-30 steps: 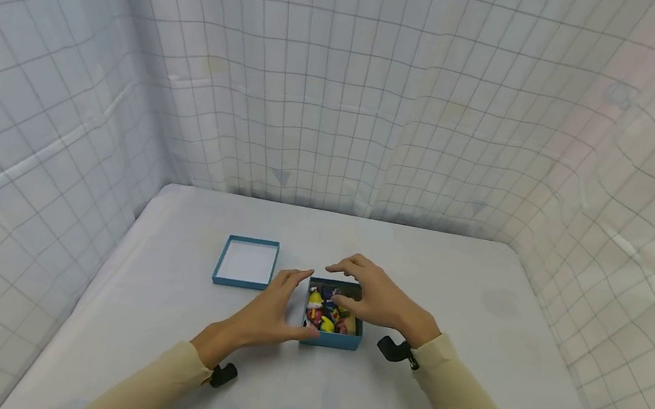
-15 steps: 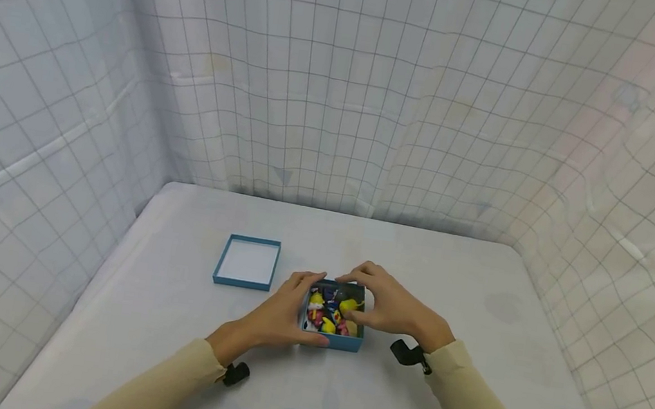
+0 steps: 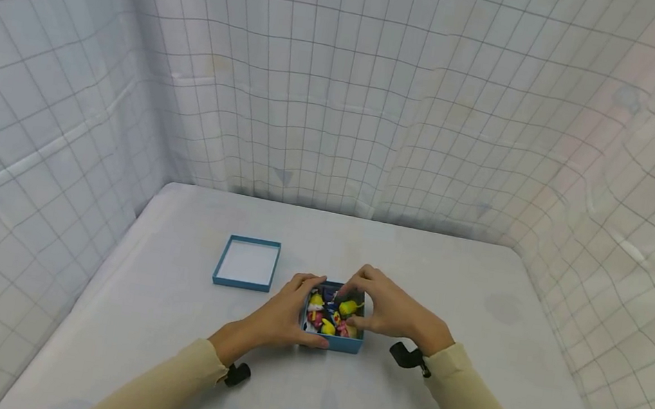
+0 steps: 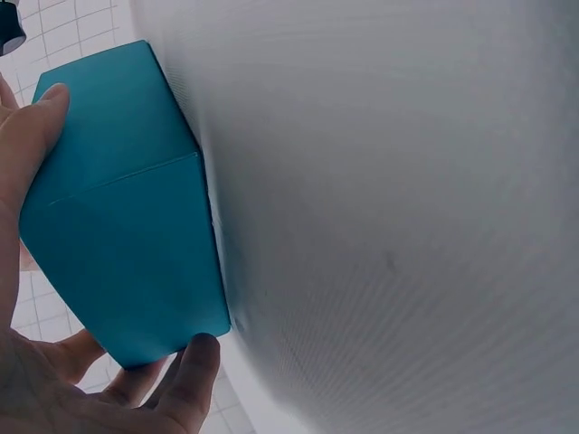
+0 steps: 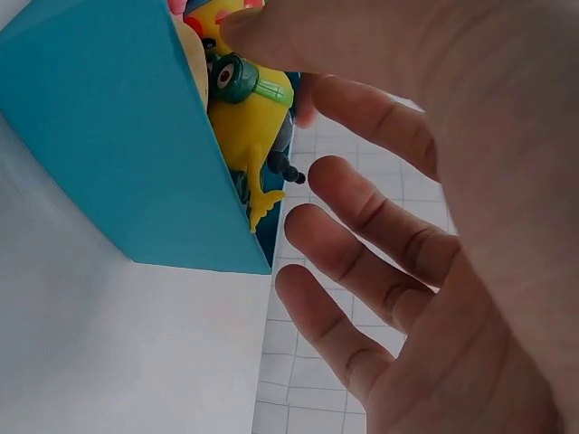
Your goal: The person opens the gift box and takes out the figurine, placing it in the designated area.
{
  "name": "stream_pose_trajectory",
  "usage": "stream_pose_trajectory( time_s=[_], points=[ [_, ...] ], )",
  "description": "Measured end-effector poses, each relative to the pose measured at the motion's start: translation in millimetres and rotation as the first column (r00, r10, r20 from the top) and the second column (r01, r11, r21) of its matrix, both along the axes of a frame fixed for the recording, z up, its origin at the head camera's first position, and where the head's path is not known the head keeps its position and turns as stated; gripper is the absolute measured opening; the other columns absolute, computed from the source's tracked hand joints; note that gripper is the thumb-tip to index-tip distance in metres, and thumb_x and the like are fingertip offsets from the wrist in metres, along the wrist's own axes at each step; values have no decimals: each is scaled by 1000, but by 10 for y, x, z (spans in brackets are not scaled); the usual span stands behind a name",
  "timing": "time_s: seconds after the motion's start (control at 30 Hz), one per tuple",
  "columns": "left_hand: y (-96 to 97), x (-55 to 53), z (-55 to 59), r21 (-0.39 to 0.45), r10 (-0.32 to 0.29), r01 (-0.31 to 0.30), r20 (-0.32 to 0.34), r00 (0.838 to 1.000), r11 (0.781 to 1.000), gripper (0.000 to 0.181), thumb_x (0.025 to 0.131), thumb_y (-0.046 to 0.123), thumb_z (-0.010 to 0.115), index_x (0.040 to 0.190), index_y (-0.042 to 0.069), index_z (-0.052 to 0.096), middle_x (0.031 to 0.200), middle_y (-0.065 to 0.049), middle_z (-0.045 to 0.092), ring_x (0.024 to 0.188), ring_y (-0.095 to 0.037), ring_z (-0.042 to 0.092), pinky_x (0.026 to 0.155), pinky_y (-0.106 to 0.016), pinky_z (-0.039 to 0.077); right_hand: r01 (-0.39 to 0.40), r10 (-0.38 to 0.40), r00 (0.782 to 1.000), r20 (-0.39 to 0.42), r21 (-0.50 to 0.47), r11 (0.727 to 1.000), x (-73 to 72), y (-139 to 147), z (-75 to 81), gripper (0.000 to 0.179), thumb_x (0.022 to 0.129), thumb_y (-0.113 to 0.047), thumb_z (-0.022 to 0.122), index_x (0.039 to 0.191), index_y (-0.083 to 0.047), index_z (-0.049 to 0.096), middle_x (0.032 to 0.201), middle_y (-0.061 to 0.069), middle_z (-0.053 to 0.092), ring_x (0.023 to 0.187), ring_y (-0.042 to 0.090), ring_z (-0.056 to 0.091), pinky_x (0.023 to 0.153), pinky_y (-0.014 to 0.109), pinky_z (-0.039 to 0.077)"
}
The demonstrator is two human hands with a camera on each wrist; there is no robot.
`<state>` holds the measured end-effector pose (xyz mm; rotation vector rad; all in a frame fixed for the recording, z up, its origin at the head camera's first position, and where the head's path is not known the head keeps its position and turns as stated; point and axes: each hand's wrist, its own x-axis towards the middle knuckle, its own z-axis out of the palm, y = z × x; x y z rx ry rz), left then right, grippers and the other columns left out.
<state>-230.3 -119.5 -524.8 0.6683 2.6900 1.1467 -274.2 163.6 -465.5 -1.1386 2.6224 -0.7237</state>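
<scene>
My left hand point(image 3: 281, 311) grips a blue box point(image 3: 333, 343) at its left side, thumb along the front wall and fingers at the back corner. The left wrist view shows the same hold on the box point(image 4: 127, 244) from outside. Small toy figures point(image 3: 328, 327) in yellow, pink and dark blue fill the box. Over the box's right side is my right hand point(image 3: 389, 305), index finger and thumb reaching in on either side of a yellow toy figure point(image 3: 348, 307). In the right wrist view the yellow figure point(image 5: 244, 122) has a green goggle-like eye; the other fingers spread apart outside.
A shallow blue lid point(image 3: 243, 284) with a white inside lies at the back left of the box. The white-covered table point(image 3: 438, 269) is enclosed by white grid-patterned curtains point(image 3: 349, 96).
My left hand has moved right and closed on the box. The right hand shifted slightly right, and its index finger has bent down into the box.
</scene>
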Motion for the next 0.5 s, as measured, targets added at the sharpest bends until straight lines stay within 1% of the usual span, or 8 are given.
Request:
stream_pose_trajectory(
  time_s=[0.2,0.3,0.5],
  points=[
    [-1,5,-1,15,-3,3,29,1000,1000,124,89,51,103,183,11,34,181,-20,39,161,-42,52,133,-68,48,-10,11,1000,-17,51,999,-3,-12,-41,37,100,-22,96,134,-22,80,133,0,69,123,18,68,113,49,62],
    [-2,4,-11,19,-5,4,35,999,1000,124,89,51,103,183,11,33,181,-20,39,160,-41,52,133,-67,49,-16,16,1000,-9,51,999,-1,-17,-52,35,101,-22,95,133,-21,82,130,0,70,122,19,71,112,50,64],
    [-3,-5,-15,21,-5,5,28,1000,1000,124,88,51,104,183,11,34,179,-19,40,159,-39,54,132,-66,50,-5,6,1000,-18,54,999,-6,-48,-52,30,102,-22,93,130,-20,84,126,0,72,119,19,73,110,49,65]
  ],
)
